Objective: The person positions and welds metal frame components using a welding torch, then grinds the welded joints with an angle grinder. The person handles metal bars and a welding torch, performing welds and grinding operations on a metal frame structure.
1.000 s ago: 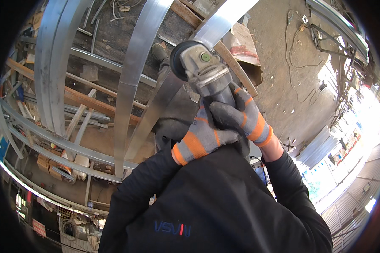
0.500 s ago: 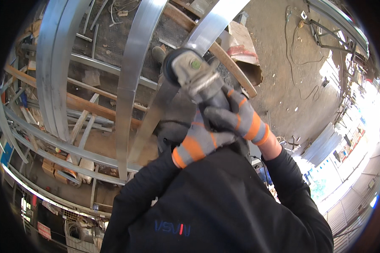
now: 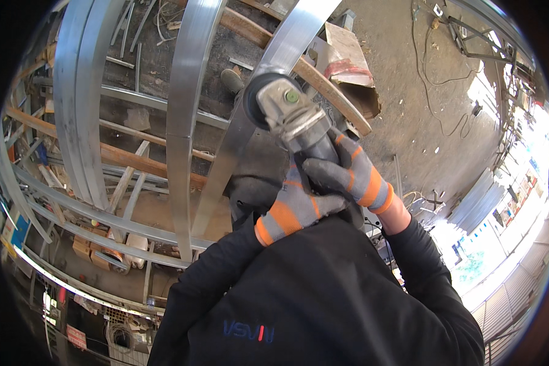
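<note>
An angle grinder (image 3: 291, 116) is held in both my gloved hands, its metal head pointing up and to the left. Its dark disc (image 3: 257, 100) lies over or against the nearest metal beam (image 3: 230, 143); whether they touch I cannot tell. My right hand (image 3: 357, 171), in a grey and orange glove, wraps round the front of the dark body. Lower down, my left hand (image 3: 296, 204) is closed round the rear of the body, close to my black top. The grinder's lower end is hidden behind my hands and clothing.
More metal beams (image 3: 186, 110) run lengthwise on the left, crossed by rusty bars (image 3: 125, 155). A battered box (image 3: 349, 61) stands ahead on the right. Cables (image 3: 430, 91) lie over the dusty floor. Offcuts and boxes lie beneath the frame at the left.
The grinder's head has shifted slightly right and down in the picture, and looks sharper. Both hands keep their grip. The beams' position in view has shifted a little left.
</note>
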The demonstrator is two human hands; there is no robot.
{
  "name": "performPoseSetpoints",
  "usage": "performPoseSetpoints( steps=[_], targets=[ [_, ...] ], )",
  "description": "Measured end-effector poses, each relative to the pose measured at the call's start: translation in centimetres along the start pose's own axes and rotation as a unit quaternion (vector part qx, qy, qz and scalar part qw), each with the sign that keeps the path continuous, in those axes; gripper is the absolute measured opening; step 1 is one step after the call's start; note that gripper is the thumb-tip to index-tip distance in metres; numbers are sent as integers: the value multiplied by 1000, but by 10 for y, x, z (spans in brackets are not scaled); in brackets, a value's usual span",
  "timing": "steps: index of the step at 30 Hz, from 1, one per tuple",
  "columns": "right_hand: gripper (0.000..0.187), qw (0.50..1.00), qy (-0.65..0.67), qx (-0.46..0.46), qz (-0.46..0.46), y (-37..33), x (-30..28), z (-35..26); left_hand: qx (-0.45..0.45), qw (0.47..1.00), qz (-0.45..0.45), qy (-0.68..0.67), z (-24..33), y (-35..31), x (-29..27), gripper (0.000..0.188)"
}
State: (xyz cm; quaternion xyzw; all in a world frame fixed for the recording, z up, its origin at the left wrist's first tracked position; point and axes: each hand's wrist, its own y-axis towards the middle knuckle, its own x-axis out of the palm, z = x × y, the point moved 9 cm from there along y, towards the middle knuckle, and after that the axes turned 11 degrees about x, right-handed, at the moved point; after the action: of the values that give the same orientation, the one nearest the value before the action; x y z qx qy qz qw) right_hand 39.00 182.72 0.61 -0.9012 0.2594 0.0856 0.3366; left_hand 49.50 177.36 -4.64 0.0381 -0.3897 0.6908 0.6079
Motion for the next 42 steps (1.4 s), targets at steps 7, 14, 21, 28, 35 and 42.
performPoseSetpoints(
  steps=[7,14,21,28,35,42],
  targets=[
    [33,980,176,96,-18,5,11,28,-13,1000,1,25,-3,-1,-4,96],
    [46,943,271,192,-19,4,12,31,1,1000,24,16,1,1,-6,103],
    [48,993,97,62,-20,9,-2,7,-17,1000,-4,-10,-3,2,-5,77],
    [54,914,328,235,-29,-8,8,38,3,1000,-19,24,-3,-1,8,104],
    [66,926,282,244,-66,-11,8,40,28,998,-19,46,-3,-2,11,102],
    [61,925,312,215,-31,-10,7,41,10,999,-26,38,-6,-1,13,107]
  ],
)
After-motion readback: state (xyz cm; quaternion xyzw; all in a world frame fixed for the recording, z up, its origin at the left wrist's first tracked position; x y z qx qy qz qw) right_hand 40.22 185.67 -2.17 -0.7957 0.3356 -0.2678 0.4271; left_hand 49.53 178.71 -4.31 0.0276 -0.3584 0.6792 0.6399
